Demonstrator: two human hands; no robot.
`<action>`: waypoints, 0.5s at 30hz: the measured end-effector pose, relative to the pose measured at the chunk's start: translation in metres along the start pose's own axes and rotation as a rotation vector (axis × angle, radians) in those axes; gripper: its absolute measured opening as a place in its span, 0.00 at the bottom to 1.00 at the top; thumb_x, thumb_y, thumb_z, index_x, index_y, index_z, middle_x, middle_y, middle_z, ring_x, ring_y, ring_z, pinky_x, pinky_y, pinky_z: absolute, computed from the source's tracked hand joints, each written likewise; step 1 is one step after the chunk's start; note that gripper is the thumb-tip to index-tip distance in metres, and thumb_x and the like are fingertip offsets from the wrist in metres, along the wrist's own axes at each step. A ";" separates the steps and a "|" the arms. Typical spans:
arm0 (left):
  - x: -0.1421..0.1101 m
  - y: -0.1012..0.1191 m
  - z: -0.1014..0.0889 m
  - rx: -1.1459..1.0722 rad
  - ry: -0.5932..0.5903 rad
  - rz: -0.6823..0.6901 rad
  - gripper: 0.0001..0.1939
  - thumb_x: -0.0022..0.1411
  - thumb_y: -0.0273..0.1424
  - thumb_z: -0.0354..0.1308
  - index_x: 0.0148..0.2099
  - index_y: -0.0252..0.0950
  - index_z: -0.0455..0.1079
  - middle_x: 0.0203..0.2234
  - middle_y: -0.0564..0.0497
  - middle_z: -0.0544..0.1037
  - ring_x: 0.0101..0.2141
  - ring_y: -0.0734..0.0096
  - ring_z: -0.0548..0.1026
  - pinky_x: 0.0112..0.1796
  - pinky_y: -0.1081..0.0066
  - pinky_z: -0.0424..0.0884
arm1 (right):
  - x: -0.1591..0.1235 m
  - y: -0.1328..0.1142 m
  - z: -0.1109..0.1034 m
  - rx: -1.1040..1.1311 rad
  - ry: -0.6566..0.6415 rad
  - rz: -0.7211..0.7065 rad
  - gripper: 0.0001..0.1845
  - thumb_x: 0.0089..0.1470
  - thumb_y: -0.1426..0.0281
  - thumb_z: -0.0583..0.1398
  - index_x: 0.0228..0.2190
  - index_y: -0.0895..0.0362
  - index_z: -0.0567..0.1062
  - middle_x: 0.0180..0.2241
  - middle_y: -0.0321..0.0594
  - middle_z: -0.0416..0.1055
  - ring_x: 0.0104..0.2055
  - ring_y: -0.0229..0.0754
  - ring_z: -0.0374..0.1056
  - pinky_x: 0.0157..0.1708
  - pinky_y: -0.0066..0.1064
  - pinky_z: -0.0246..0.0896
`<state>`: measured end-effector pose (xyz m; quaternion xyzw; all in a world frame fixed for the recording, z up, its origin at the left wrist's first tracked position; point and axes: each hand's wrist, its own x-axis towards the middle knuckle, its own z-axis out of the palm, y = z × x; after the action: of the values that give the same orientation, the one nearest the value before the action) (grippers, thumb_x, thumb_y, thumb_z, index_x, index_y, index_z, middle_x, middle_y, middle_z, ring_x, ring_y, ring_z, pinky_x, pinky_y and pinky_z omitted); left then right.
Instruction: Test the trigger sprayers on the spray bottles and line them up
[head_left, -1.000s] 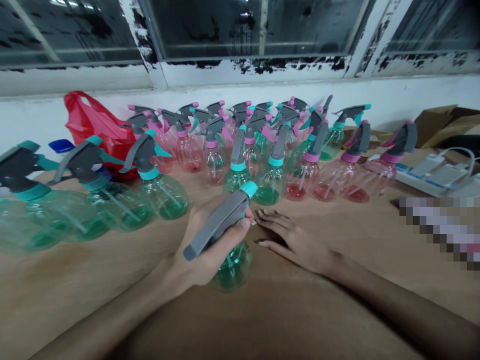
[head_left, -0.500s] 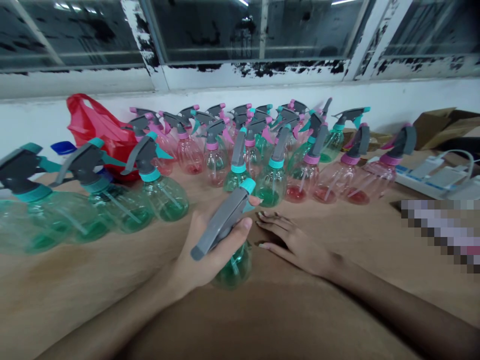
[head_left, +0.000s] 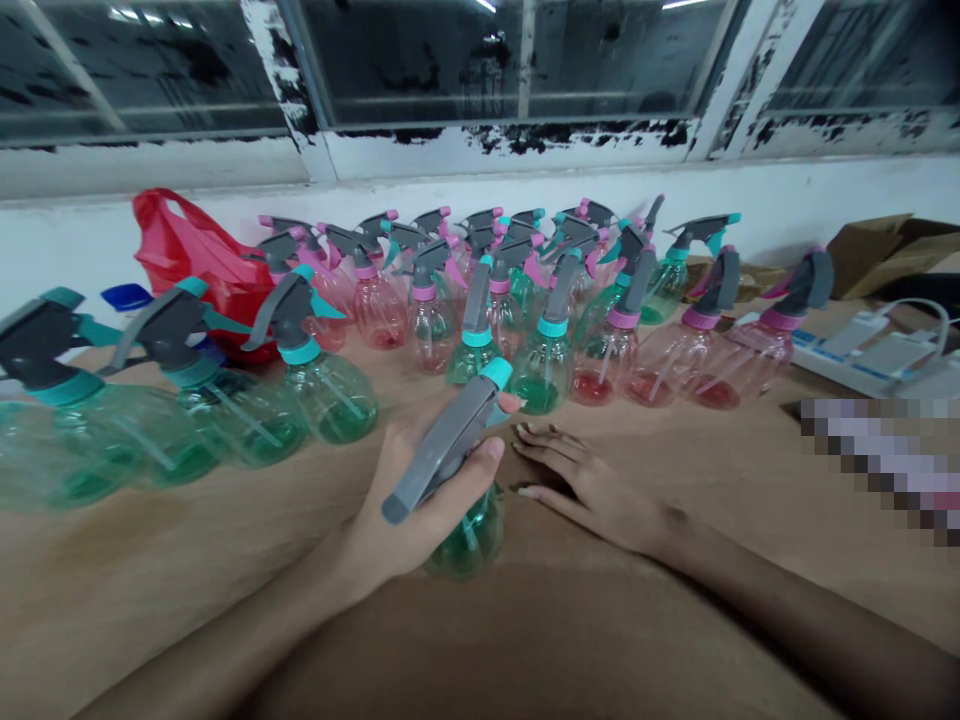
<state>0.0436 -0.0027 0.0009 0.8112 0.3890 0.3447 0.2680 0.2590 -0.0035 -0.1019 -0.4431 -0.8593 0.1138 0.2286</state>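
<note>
My left hand (head_left: pixel 424 490) is wrapped round the neck of a green spray bottle (head_left: pixel 466 535) with a grey head and teal nozzle. That bottle stands on the wooden table (head_left: pixel 570 620) in front of me, its nozzle pointing away and slightly right. Part of its neck and trigger is hidden by my fingers. My right hand (head_left: pixel 589 480) rests on the table to the right of it, fingers stretched out and holding nothing. Just beyond my hands stands another green spray bottle (head_left: pixel 541 375) with some liquid at its bottom.
Several green spray bottles (head_left: pixel 330 395) line the left side. Pink spray bottles (head_left: pixel 651 370) and green ones crowd the back. Behind them are a red plastic bag (head_left: pixel 202 270) and the window wall (head_left: pixel 510 150). A power strip (head_left: pixel 862 350) and cardboard (head_left: pixel 885 255) lie at the right.
</note>
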 end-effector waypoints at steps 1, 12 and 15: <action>0.000 0.000 0.000 0.008 0.010 0.005 0.13 0.62 0.34 0.50 0.49 0.45 0.65 0.29 0.53 0.76 0.30 0.65 0.76 0.35 0.64 0.72 | 0.000 0.000 0.000 -0.002 0.000 0.000 0.29 0.58 0.56 0.51 0.57 0.55 0.59 0.57 0.43 0.60 0.61 0.46 0.51 0.60 0.46 0.47; 0.000 0.001 0.000 -0.024 -0.029 -0.023 0.15 0.62 0.36 0.48 0.52 0.44 0.63 0.31 0.51 0.76 0.32 0.62 0.77 0.36 0.61 0.72 | -0.001 0.001 0.001 0.006 0.015 -0.009 0.28 0.58 0.56 0.52 0.57 0.53 0.59 0.57 0.43 0.61 0.61 0.47 0.52 0.59 0.49 0.48; 0.001 0.001 0.000 -0.023 -0.012 -0.013 0.15 0.62 0.35 0.48 0.51 0.44 0.63 0.30 0.51 0.76 0.31 0.63 0.77 0.35 0.62 0.72 | -0.001 0.000 0.000 0.001 0.016 -0.006 0.28 0.58 0.56 0.52 0.57 0.54 0.60 0.57 0.44 0.61 0.61 0.46 0.52 0.59 0.47 0.48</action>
<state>0.0441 -0.0027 0.0017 0.8077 0.3886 0.3424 0.2817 0.2594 -0.0038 -0.1024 -0.4412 -0.8587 0.1099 0.2362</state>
